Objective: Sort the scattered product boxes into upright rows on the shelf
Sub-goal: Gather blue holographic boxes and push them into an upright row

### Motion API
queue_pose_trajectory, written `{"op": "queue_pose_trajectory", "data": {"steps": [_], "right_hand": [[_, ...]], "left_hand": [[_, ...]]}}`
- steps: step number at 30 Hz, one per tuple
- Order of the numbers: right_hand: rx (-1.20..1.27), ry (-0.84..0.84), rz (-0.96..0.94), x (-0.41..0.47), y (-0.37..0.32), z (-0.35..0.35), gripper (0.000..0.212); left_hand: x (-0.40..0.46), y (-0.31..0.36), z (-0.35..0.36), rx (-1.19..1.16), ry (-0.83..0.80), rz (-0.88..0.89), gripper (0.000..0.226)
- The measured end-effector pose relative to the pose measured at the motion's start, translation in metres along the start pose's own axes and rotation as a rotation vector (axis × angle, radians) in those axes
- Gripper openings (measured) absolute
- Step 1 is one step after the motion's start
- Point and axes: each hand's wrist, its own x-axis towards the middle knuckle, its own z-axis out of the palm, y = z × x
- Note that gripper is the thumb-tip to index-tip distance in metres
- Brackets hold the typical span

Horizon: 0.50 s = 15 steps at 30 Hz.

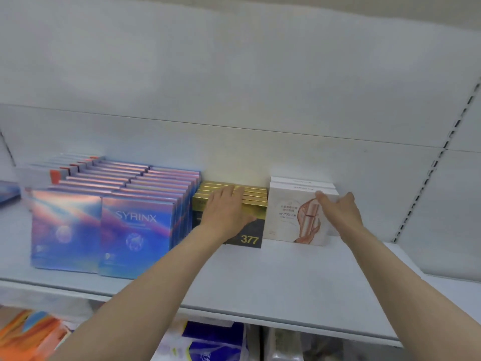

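From the head camera, both arms reach up to a white shelf (pixel 260 277).

The left hand (pixel 226 209) lies flat on the gold and black boxes (pixel 253 231). Its fingers are straight and close together, and they rest across the gold tops. The thumb sticks out toward 3 o'clock, over the black front. It does not curl around any box. The front box shows the number 377. These boxes stand upright in a short row that runs back to the shelf wall.

The right hand (pixel 339 208) is at 3 o'clock from the left hand. Its fingers are straight too, and the fingertips (pixel 320 196) touch the top front edge of the white boxes (pixel 291 214). The palm sits by their right side. It is open and squeezes nothing. The white boxes stand upright, one behind the other, just beside the gold and black ones.

At 9 o'clock from the left hand stand two long rows of shiny blue boxes (pixel 135 230), touching the gold and black row. Farther toward 9 o'clock is a row of pale boxes with orange marks (pixel 56 175).

Bags and packs (pixel 203 342) sit below the shelf, at 6 o'clock.
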Motion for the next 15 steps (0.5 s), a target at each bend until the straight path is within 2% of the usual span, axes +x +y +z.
{"op": "queue_pose_trajectory", "data": {"steps": [3, 7, 10, 15], "right_hand": [[-0.171, 0.071, -0.084, -0.028, -0.035, -0.014, 0.096], [-0.357, 0.097, -0.391, -0.087, -0.1, -0.007, 0.072], [-0.44, 0.01, -0.676, -0.147, -0.156, 0.019, 0.058], [-0.623, -0.158, -1.017, -0.253, -0.236, 0.084, 0.055]], "left_hand": [[-0.006, -0.01, -0.042, -0.105, -0.002, 0.044, 0.075], [-0.025, -0.045, -0.105, -0.166, 0.039, 0.064, 0.072], [-0.054, -0.09, -0.153, -0.134, 0.077, 0.057, 0.07], [-0.123, -0.187, -0.229, -0.035, 0.126, 0.036, 0.069]]}}
